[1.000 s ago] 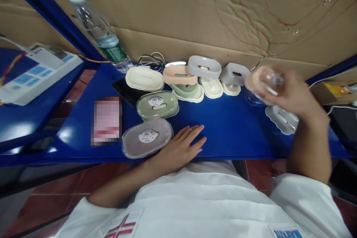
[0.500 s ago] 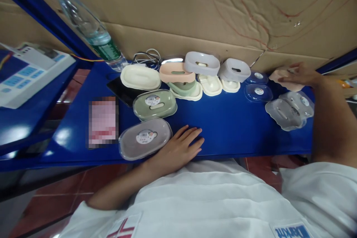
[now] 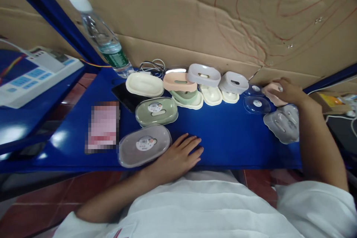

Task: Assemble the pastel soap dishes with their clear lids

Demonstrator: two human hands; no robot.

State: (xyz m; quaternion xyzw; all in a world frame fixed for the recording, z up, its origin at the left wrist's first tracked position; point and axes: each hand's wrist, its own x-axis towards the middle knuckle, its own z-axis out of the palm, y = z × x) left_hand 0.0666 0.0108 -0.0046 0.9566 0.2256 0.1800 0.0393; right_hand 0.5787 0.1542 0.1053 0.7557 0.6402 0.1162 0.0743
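Note:
My left hand (image 3: 184, 152) lies flat near the front edge of the blue table, fingers spread and nothing in them. Beside its wrist is a grey soap box (image 3: 145, 147) with a clear lid and a round label. Behind that sits a green soap box (image 3: 156, 111), also lidded. At the far right, my right hand (image 3: 290, 91) has its fingers over a pink soap box part (image 3: 273, 95) and grips it; the fingertips are partly hidden. Close to it lie a clear lid (image 3: 256, 105) and stacked translucent lids (image 3: 279, 124), partly behind my right forearm.
Along the back stand a cream tray (image 3: 145, 84), a peach soap box part (image 3: 180, 81) and pale grey ones (image 3: 204, 75). A water bottle (image 3: 111, 50) rises at the back left. A blurred pink item (image 3: 103, 126) lies left; a power strip (image 3: 36, 78) is beyond.
The view has tilted up and shifted slightly. My right hand and the pink soap box part are a little nearer the clear lids. My left hand stays in place.

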